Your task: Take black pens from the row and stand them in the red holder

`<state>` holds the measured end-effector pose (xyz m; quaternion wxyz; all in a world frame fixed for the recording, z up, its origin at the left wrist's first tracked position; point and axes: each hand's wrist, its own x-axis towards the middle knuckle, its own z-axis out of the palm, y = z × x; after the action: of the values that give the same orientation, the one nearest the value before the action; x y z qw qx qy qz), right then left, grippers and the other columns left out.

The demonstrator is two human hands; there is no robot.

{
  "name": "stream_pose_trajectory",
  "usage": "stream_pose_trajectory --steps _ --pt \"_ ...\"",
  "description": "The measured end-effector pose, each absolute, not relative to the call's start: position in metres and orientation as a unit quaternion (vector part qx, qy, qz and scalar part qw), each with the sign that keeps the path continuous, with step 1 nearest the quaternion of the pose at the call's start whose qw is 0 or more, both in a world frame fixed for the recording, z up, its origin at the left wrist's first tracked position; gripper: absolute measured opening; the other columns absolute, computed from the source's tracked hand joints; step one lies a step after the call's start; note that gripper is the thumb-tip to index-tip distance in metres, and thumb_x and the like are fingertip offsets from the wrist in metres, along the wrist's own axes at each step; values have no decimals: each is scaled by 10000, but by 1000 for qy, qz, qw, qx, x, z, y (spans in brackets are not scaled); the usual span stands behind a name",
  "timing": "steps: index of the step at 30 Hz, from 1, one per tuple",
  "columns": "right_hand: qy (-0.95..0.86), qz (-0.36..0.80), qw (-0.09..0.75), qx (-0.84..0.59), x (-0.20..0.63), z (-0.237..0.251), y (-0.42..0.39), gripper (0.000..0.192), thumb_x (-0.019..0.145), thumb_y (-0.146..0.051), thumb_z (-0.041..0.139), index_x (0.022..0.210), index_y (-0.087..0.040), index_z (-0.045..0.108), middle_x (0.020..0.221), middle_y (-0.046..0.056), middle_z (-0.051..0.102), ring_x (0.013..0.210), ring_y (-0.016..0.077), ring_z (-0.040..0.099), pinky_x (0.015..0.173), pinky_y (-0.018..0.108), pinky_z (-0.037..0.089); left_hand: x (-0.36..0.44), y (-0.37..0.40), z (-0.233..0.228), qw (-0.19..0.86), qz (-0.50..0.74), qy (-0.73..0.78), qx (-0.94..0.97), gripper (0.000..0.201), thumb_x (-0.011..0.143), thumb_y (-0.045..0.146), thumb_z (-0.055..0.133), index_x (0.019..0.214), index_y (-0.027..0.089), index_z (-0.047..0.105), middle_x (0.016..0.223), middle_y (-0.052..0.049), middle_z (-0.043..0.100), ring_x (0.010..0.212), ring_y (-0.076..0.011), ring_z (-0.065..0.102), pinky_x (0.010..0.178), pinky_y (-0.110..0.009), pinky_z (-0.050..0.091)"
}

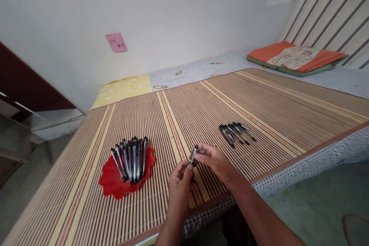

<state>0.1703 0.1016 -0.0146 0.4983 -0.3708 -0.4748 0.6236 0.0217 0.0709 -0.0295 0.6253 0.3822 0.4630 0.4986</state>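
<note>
Head camera view, looking down over a bed: two bare hands meet near the front edge of a striped bamboo mat (190,115), with a single gel pen (194,153) between them. The left hand (180,177) is clamped on the pen's lower part, thumb against curled fingers. The right hand (215,160) pinches the same pen higher up, its fingertips close below the dark top end. The pen stands tilted, that dark end pointing up and away from the person (the lower end is hidden by the left hand, so I cannot tell how it finishes).

To the left of the hands, a red scalloped plate (110,177) lies on the mat. A bunch of gel pens (133,161) rests on it, clear barrels side by side, black caps toward the wall and some reaching past the plate's far rim. To the right, beyond the right hand, a loose row of slimmer pen pieces (236,133) lies slantwise directly on the mat, dark at the ends, some brownish along the middle; they are too small to make out fully.

Behind the mat, a checked sheet (187,73) and a yellow patterned cloth (123,90) border the white wall (178,15), which bears a pink handwritten note (116,42). At the far right, a folded orange-and-green quilt (296,57) lies beside a slatted headboard (325,11).
</note>
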Motion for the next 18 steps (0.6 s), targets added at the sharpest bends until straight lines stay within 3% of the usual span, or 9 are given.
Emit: stream_pose_trajectory --steps 6,10,18 --pt "-494 607 489 -385 169 -23 103 193 838 -384 715 823 -207 640 754 -27 596 731 149 549 706 278 433 23 70 -34 627 507 449 386 280 806 446 734 837 172 680 704 15 589 634 -115 513 595 -214 406" --pt "-517 596 477 -386 167 -28 104 221 852 -417 699 804 -209 645 726 -27 574 698 145 528 667 273 421 21 72 -31 563 530 466 431 194 836 371 702 809 179 711 757 -6 604 749 -161 563 709 -260 438" --pt "-516 570 487 -414 164 -25 104 300 876 -487 641 912 -190 668 822 17 644 831 186 602 787 304 469 16 74 -33 502 515 484 499 159 868 302 643 846 183 745 802 -23 611 807 -194 566 759 -305 429"
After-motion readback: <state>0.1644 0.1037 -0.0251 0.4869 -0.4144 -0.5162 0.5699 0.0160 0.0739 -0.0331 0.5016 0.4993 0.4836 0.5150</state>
